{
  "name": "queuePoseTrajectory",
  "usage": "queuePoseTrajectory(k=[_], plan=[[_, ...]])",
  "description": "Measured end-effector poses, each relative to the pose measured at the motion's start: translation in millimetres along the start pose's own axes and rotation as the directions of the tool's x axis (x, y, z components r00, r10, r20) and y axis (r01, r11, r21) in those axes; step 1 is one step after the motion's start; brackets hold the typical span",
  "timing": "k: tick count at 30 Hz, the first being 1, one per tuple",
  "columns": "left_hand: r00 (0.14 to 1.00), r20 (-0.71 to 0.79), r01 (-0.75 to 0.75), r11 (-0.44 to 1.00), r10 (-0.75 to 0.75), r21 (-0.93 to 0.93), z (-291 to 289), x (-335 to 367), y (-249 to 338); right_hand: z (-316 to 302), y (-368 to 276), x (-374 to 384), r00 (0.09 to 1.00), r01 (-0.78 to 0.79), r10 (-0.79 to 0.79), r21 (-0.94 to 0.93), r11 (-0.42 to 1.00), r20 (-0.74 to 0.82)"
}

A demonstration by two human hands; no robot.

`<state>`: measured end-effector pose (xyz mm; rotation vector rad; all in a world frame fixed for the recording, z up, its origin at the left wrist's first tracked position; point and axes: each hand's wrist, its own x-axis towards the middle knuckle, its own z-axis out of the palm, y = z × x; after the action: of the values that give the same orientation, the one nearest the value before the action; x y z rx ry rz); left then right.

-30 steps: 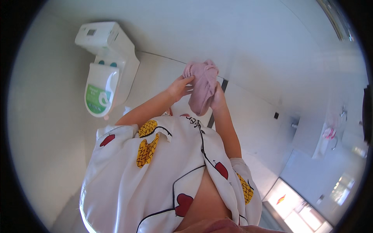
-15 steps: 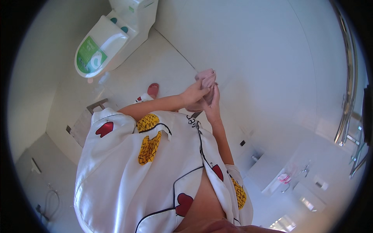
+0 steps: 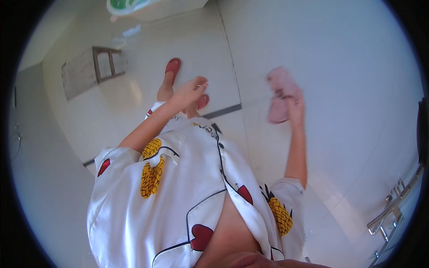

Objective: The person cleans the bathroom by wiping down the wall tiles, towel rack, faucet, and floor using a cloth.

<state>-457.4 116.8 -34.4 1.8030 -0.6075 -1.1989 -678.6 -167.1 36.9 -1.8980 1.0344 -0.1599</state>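
Out to the right, my right hand [image 3: 295,106] grips a pink cloth [image 3: 282,81]. The cloth is bunched at the fingers, with one part spreading above the hand and another hanging below it; motion blurs it a little. My left hand [image 3: 192,92] is held in front of my body, over my lower legs, away from the cloth. Its fingers are loosely bent and apart, and I see nothing in them. Below it show my feet in red slippers [image 3: 173,67].
A low stool [image 3: 80,76] with a pale top stands on the floor [image 3: 152,40] at the left. At the top edge is part of a white toilet [image 3: 174,10] with a green label. Metal rails [image 3: 380,221] run along the right, beside a pale wall [image 3: 348,89].
My hands were together on the pink cloth. My left hand has let go and moved left, while the right has carried the cloth right. The view has shifted, so the toilet is mostly out of frame.
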Motion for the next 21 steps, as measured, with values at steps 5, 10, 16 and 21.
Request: queuePoseTrajectory(k=[5,10,16,21], plan=[[0.997,-0.018,0.068,0.997,-0.068,-0.021,-2,-61,-85,-33,-107,-7,0.883,0.361,-0.426,-0.865,0.349,0.197],[0.992,-0.008,0.122,0.965,-0.128,-0.233,4,-72,-83,-89,-34,-30,0.871,0.375,-0.21,-0.877,-0.301,0.444],[1.0,0.011,0.025,1.0,-0.025,0.002,12,-61,-95,-105,34,-37,0.883,0.43,0.024,-0.789,-0.438,0.468],[0.999,-0.037,-0.023,0.961,0.014,-0.276,33,-44,-100,-87,17,-12,0.814,0.581,0.203,-0.752,-0.311,0.545]])
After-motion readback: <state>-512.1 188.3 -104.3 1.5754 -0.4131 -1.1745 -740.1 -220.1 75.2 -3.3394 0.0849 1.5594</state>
